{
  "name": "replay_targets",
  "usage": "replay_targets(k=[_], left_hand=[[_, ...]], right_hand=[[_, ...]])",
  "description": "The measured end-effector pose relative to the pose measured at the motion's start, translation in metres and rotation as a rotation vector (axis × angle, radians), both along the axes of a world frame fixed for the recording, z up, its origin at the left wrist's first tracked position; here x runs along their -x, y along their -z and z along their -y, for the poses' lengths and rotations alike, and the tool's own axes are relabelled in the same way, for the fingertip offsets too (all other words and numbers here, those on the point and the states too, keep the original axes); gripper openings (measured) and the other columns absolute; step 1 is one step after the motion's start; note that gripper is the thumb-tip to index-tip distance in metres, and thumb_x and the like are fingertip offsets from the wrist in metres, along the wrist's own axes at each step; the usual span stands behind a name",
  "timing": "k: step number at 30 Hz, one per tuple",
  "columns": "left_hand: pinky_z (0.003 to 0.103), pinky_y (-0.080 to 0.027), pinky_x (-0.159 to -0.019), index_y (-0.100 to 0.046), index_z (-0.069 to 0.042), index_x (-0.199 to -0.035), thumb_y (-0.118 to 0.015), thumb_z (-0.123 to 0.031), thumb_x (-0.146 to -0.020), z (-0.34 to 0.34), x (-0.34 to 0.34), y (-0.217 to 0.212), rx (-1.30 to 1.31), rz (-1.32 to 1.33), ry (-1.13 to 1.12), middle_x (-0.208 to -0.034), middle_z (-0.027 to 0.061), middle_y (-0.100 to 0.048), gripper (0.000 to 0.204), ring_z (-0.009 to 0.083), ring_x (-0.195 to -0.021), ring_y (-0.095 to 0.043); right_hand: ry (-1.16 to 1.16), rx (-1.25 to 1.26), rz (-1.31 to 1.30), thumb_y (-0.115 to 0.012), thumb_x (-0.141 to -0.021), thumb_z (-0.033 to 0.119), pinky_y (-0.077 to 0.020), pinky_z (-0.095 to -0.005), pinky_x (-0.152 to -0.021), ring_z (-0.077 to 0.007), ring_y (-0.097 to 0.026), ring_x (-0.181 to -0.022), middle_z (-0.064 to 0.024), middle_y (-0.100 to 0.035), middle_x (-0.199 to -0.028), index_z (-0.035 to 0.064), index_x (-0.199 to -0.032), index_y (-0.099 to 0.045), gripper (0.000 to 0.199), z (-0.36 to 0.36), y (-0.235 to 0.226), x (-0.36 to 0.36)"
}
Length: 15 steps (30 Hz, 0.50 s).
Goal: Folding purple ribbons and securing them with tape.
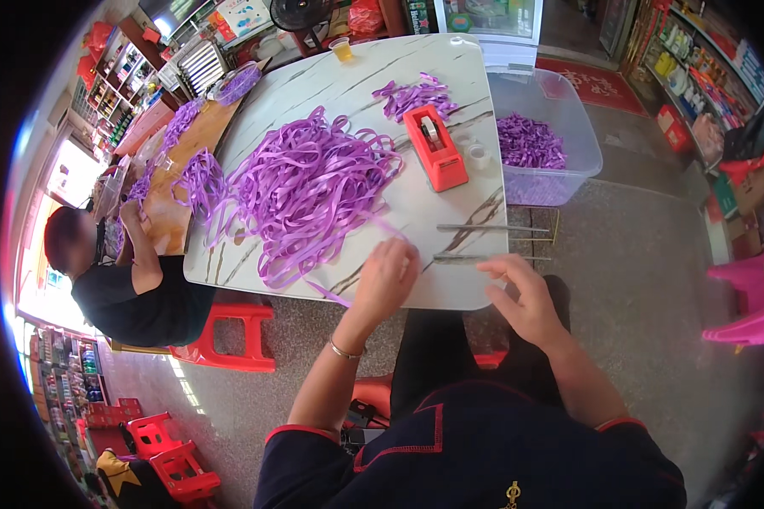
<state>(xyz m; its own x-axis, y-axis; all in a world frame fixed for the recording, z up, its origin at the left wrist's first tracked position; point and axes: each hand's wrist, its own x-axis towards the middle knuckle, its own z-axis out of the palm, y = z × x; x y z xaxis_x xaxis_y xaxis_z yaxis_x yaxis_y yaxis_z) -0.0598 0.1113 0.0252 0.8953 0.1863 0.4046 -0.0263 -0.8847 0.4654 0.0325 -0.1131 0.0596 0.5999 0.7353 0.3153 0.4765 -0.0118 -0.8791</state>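
Purple ribbon [310, 191], thin, limp and light, lies heaped mid-counter [356, 81], likely slippery and tangle-prone; one loose strand seems the best place to grasp. Left hand [386, 276], at six o'clock of the heap, has fingers curled onto a strand. Right hand [522, 293] hovers with fingers loosely spread, empty. At three o'clock, a clear plastic bin [569, 110] holds more ribbon. Red tape dispenser [435, 146] sits between.

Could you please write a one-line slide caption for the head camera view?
Left hand on a purple ribbon pile, right hand by two metal rods, red tape dispenser behind.
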Motion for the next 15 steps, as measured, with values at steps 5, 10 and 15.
replay_targets(k=[5,10,15], left_hand=[[0.023,-0.041,-0.054,-0.049,-0.002,-0.089,-0.051,-0.007,-0.086,0.057,0.005,-0.040,0.679,-0.229,0.260,-0.073,0.0033,-0.056,0.006,0.0098,-0.061,-0.052],[0.019,-0.039,-0.051,-0.048,-0.001,-0.095,-0.050,-0.008,-0.088,0.070,0.004,-0.053,0.805,-0.269,0.429,-0.073,0.0006,-0.055,0.009,0.0048,-0.058,-0.048],[0.020,-0.041,-0.054,-0.052,-0.001,-0.092,-0.052,-0.008,-0.087,0.069,0.002,-0.063,0.784,-0.303,0.388,-0.073,0.0011,-0.055,0.008,0.0064,-0.060,-0.051]], right_hand=[[-0.022,-0.008,0.277,-0.058,-0.072,0.000,-0.0421,-0.0326,-0.086,-0.0253,-0.054,-0.098,-0.0127,-0.055,-0.108,0.0052,-0.119,-0.049,0.048,-0.005,-0.007,0.001],[-0.237,-0.017,-0.092,-0.058,-0.072,0.001,-0.0397,-0.0320,-0.089,-0.0255,-0.053,-0.103,-0.0132,-0.053,-0.116,0.0051,-0.126,-0.043,0.056,-0.003,-0.014,0.003],[-0.199,0.087,-0.066,-0.060,-0.078,0.007,-0.0469,-0.0326,-0.072,-0.0262,-0.060,-0.084,-0.0151,-0.060,-0.099,0.0035,-0.117,-0.050,0.040,0.006,-0.012,-0.002]])
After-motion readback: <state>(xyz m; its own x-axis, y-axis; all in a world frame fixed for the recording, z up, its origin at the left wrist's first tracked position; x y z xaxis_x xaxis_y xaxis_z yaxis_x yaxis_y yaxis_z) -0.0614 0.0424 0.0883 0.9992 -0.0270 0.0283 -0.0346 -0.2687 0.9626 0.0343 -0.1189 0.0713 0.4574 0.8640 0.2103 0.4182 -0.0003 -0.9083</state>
